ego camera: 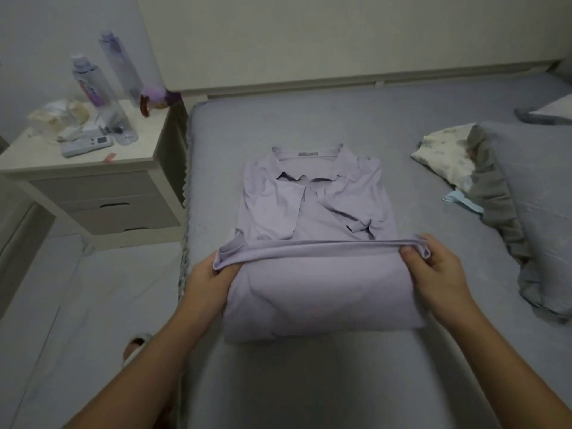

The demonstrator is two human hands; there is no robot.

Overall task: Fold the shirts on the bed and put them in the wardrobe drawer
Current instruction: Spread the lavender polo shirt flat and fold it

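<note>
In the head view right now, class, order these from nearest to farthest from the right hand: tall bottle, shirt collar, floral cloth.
From the right hand:
1. Shirt collar, up and left, mid-bed.
2. Floral cloth, farther up the bed, right side.
3. Tall bottle, far left on the nightstand.

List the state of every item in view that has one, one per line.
lilac shirt: collar up, sleeves folded in, bottom part being folded up
left hand: grips the folded edge's left end
right hand: pinches the folded edge's right end
nightstand: both drawers closed
two bottles: upright, capped
pillow: lying flat on the bed
</note>
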